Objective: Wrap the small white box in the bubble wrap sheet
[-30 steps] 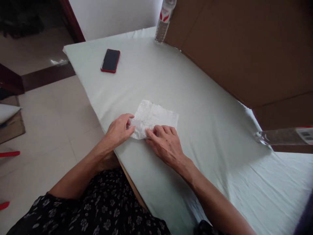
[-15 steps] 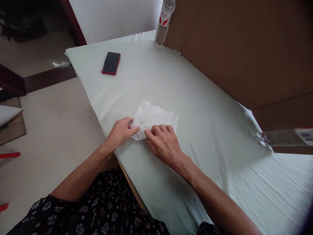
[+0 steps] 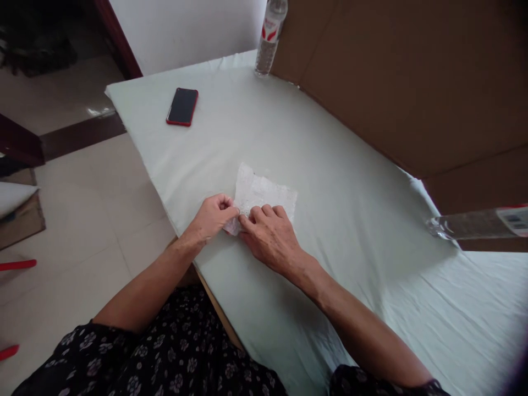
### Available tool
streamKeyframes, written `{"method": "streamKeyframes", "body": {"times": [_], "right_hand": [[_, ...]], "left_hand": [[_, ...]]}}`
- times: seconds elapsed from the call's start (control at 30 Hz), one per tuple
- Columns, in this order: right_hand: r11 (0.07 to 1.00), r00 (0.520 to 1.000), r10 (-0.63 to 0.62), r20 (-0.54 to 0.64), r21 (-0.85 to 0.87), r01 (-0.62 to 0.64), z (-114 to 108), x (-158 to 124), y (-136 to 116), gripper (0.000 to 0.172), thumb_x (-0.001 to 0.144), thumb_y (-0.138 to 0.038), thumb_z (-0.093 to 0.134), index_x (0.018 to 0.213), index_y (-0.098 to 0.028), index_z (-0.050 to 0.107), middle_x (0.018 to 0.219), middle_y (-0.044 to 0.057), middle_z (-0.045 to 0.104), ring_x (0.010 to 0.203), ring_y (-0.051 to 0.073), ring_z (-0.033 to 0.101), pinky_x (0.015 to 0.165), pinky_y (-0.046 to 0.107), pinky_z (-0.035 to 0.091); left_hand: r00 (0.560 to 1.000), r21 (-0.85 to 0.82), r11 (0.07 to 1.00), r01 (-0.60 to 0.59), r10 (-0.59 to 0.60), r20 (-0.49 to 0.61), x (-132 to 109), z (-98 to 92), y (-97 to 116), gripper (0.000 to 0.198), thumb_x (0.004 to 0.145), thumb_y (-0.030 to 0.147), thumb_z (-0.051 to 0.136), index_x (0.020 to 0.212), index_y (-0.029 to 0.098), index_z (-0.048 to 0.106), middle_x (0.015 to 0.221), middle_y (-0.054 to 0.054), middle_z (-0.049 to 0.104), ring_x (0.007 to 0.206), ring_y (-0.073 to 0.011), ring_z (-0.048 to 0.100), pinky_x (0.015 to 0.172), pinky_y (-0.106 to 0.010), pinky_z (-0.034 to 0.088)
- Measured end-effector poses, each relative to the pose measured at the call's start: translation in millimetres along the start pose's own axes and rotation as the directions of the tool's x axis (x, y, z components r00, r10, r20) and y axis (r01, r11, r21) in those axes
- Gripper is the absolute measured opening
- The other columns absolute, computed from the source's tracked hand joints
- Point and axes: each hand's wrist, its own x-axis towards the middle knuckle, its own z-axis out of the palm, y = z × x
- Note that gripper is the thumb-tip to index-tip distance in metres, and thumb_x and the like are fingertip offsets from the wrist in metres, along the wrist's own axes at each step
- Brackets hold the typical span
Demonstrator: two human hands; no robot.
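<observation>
The main change was in my left hand point(image 3: 213, 215): a second ago its thumb and fingers stood apart around the near-left border of the crinkled white sheet point(image 3: 268, 191), and half a second ago the thumb lay out over it, whereas now the thumb and forefinger tips had come together, seemingly pinching a bit of the sheet at its eight o'clock side. That corner, which had spread out toward nine o'clock, looked gathered in, so less of the sheet showed on that side. My right hand point(image 3: 272, 236) had hardly moved; it rested at the sheet's five to six o'clock, fingers curled and tips bent down on it, and I could not tell whether its thumb and forefinger pinched anything. My two thumbs were now just beside each other, which I took to mean that the work had narrowed to one small patch at the near edge, with the right hand probably steadying and the left doing the fine handling. The sheet itself lay on the cloth-covered counter point(image 3: 342, 181), in the middle of my view. Well apart from it, the phone point(image 3: 182, 106) lay toward ten o'clock and an upright bottle point(image 3: 270, 36) stood at twelve.
</observation>
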Motion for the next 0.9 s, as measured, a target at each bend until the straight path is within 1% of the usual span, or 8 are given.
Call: {"method": "streamKeyframes", "body": {"times": [0.23, 0.37, 0.47, 0.53, 0.63, 0.73, 0.8, 0.9], "right_hand": [[0.991, 0.996, 0.081, 0.024, 0.101, -0.083, -1.9, 0.2, -0.6, 0.066, 0.092, -0.030, 0.064, 0.146, -0.002, 0.040, 0.103, 0.016, 0.071, 0.093, 0.030, 0.056, 0.079, 0.041, 0.034], [0.975, 0.994, 0.108, 0.007, 0.193, -0.108, -1.2, -2.3, 1.4, 0.074, 0.089, -0.031, 0.063, 0.150, 0.000, 0.033, 0.107, 0.020, 0.071, 0.096, 0.033, 0.059, 0.083, 0.044, 0.040], [0.952, 0.995, 0.099, -0.027, 0.293, -0.087, -4.2, -10.5, 6.5, 0.075, 0.087, -0.027, 0.062, 0.151, -0.003, 0.030, 0.109, 0.020, 0.072, 0.097, 0.034, 0.061, 0.086, 0.047, 0.044], [0.923, 0.996, 0.069, -0.054, 0.381, -0.043, -7.2, -19.2, 11.6, 0.072, 0.088, -0.024, 0.058, 0.152, -0.007, 0.031, 0.112, 0.018, 0.072, 0.099, 0.032, 0.063, 0.089, 0.048, 0.047], [0.869, 0.984, 0.099, -0.148, 0.494, -0.013, -9.5, -36.4, 21.3, 0.059, 0.091, -0.026, 0.055, 0.148, -0.017, 0.040, 0.123, 0.015, 0.070, 0.110, 0.030, 0.064, 0.095, 0.049, 0.049], [0.790, 0.915, 0.370, -0.164, 0.573, -0.217, -6.4, -58.0, 32.7, 0.042, 0.094, -0.031, 0.056, 0.134, -0.020, 0.055, 0.123, 0.013, 0.072, 0.108, 0.028, 0.068, 0.091, 0.047, 0.053], [0.646, 0.820, 0.571, -0.028, 0.633, -0.428, -2.2, -72.9, 39.7, 0.039, 0.093, -0.039, 0.058, 0.127, -0.019, 0.061, 0.111, 0.012, 0.075, 0.090, 0.025, 0.071, 0.077, 0.041, 0.056], [0.425, 0.709, 0.664, 0.239, 0.659, -0.620, 4.0, -89.7, 44.6, 0.049, 0.089, -0.053, 0.061, 0.122, -0.017, 0.064, 0.096, 0.010, 0.076, 0.071, 0.021, 0.068, 0.065, 0.036, 0.055]], "left_hand": [[0.997, -0.107, 0.991, 0.077, -0.077, 0.004, -0.3, 6.0, 4.9, 0.012, 0.066, 0.017, 0.064, 0.068, 0.019, 0.053, 0.051, 0.008, 0.051, 0.042, -0.0068, 0.048, 0.041, -0.018, 0.040], [0.997, -0.035, 0.997, 0.066, -0.064, 0.036, -1.8, 4.9, 9.7, 0.005, 0.068, 0.015, 0.060, 0.073, 0.015, 0.062, 0.057, 0.005, 0.058, 0.048, -0.0071, 0.051, 0.046, -0.018, 0.042], [0.986, 0.076, 0.997, 0.015, -0.027, 0.163, -5.3, 0.3, 11.9, 0.028, 0.070, 0.012, 0.055, 0.093, 0.013, 0.071, 0.080, -0.002, 0.071, 0.060, -0.0104, 0.061, 0.060, -0.024, 0.052], [0.972, 0.222, 0.967, -0.121, 0.071, 0.224, -9.0, -1.2, 12.2, 0.037, 0.073, 0.009, 0.049, 0.101, 0.014, 0.072, 0.090, -0.004, 0.073, 0.066, -0.0119, 0.063, 0.067, -0.027, 0.054], [0.895, 0.483, 0.760, -0.434, 0.304, 0.325, -15.2, 3.0, 10.2, 0.033, 0.081, 0.007, 0.045, 0.098, 0.015, 0.073, 0.089, -0.005, 0.071, 0.077, -0.0155, 0.064, 0.076, -0.031, 0.054], [0.814, 0.654, 0.491, -0.575, 0.419, 0.402, -19.1, 11.2, 4.7, 0.023, 0.089, 0.013, 0.050, 0.094, 0.016, 0.073, 0.090, -0.006, 0.066, 0.081, -0.0180, 0.063, 0.079, -0.034, 0.055], [0.784, 0.712, 0.375, -0.593, 0.469, 0.406, -19.2, 14.9, -0.1, 0.019, 0.091, 0.017, 0.054, 0.093, 0.016, 0.073, 0.096, -0.009, 0.066, 0.087, -0.0208, 0.064, 0.081, -0.037, 0.057], [0.732, 0.724, 0.297, -0.622, 0.550, 0.403, -16.8, 16.0, -6.4, 0.014, 0.090, 0.018, 0.058, 0.093, 0.016, 0.071, 0.120, -0.016, 0.065, 0.107, -0.0278, 0.064, 0.089, -0.043, 0.058]]}}
